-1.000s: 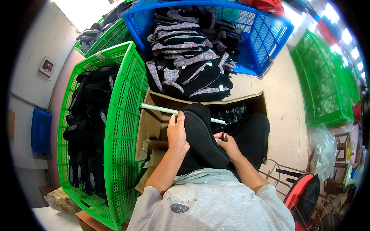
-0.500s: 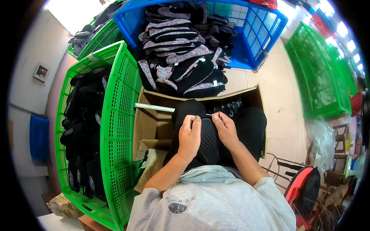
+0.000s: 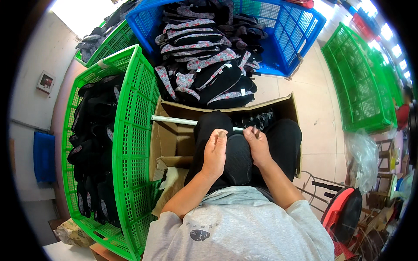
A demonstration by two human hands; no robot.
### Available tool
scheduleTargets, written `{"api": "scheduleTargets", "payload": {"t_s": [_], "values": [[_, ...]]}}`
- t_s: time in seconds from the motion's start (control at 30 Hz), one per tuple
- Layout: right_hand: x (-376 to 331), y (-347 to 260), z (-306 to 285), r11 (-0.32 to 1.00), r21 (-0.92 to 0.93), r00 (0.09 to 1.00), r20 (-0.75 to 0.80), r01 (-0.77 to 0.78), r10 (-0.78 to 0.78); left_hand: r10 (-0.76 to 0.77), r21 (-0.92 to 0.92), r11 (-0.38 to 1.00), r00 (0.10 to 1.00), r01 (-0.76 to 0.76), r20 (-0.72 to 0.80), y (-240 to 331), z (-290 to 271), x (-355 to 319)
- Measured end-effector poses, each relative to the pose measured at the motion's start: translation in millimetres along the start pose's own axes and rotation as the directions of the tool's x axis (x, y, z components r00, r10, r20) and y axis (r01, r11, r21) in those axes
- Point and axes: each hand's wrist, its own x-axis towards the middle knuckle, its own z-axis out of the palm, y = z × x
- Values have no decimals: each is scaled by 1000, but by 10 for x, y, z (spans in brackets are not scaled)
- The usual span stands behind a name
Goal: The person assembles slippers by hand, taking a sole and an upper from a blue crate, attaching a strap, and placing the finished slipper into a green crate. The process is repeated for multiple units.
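Observation:
A black slipper [image 3: 238, 162] lies over my lap, held between both hands. My left hand [image 3: 215, 152] grips its left edge, thumb on top and pointing away from me. On the opposite edge, my right hand [image 3: 257, 145] pinches the far right part, fingers bent. The undersides of both grips are hidden. Just beyond the hands, a white rod [image 3: 174, 120] runs across the open cardboard box [image 3: 172, 139]. It passes behind my knee and shows again between my hands.
At left stands a green crate [image 3: 136, 143] with black slippers inside. Ahead, floral-lined slippers [image 3: 204, 56] are piled in and before a blue crate [image 3: 287, 71]. Another green crate [image 3: 359, 82] is on the right, above a clear plastic bag [image 3: 363, 161] and a red-and-black seat [image 3: 344, 213].
The slipper has turned in my hands: its patterned tread faced up before, and a smoother dark surface faces up now. My right hand has shifted slightly to the right.

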Motion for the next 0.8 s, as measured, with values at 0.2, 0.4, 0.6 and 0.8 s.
{"api": "scheduleTargets", "payload": {"t_s": [0.2, 0.4, 0.6, 0.8], "values": [[139, -260, -75, 984, 167, 986, -165, 56, -28, -57, 421, 907, 988, -8, 144, -175, -28, -153], [186, -262, -209, 988, 150, 966, -259, 40, 0, -446, 462, 854, 796, 241, 410, -195, -92, -248], [188, -275, -143, 969, 139, 958, -178, -203, 226, -304, -38, 943, 901, 331, 311, -72, -88, -213], [20, 50, -12, 900, 309, 951, 68, -307, 300, -258, -527, 800, 958, 285, 126, 54, -82, -6]]}}
